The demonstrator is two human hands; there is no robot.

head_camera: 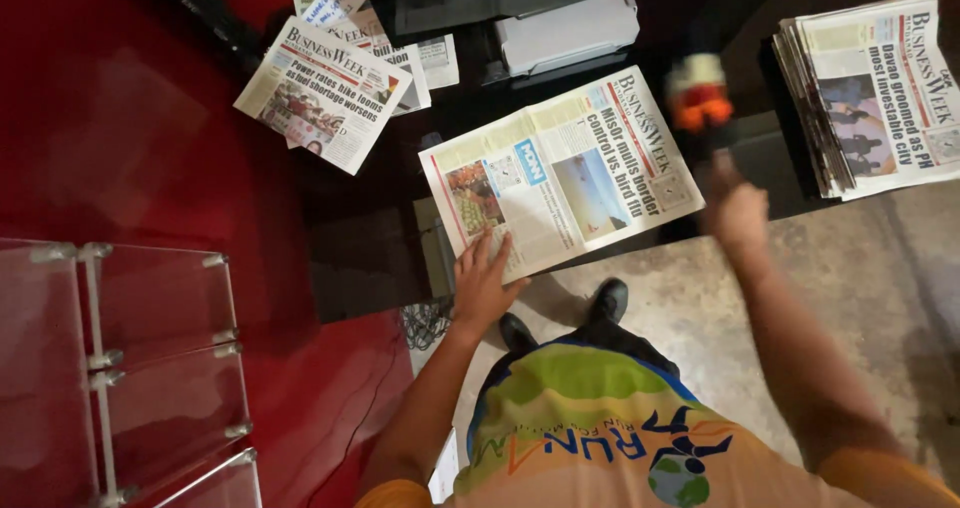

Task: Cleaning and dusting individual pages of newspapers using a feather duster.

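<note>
A: What does the scene look like from above?

B: A dark, glossy table (pixel 380 258) stands between a red floor on the left and a mottled stone floor on the right, with clear acrylic panels (pixel 150 358) at the lower left.

A: And what lies in front of the person?

B: A folded white newspaper with colour photographs (pixel 560 173) lies flat on the table's near edge, turned at an angle. The left hand (pixel 483 283) rests on its lower corner, fingers spread apart and pressing flat, gripping nothing.

A: What about the other hand?

B: The right hand (pixel 738 213) is raised over the table just right of that newspaper and is blurred. It seems closed around a dark handle topped by a blurred white, red and orange object (pixel 698 93), though the blur hides exactly what that is.

A: What else sits on the table?

B: A thick stack of similar newspapers (pixel 870 93) sits at the far right, well apart from the flat one. Another single folded paper (pixel 322 93) lies at the upper left over some loose sheets, and a pale grey box-like device (pixel 565 30) stands behind the middle paper.
</note>
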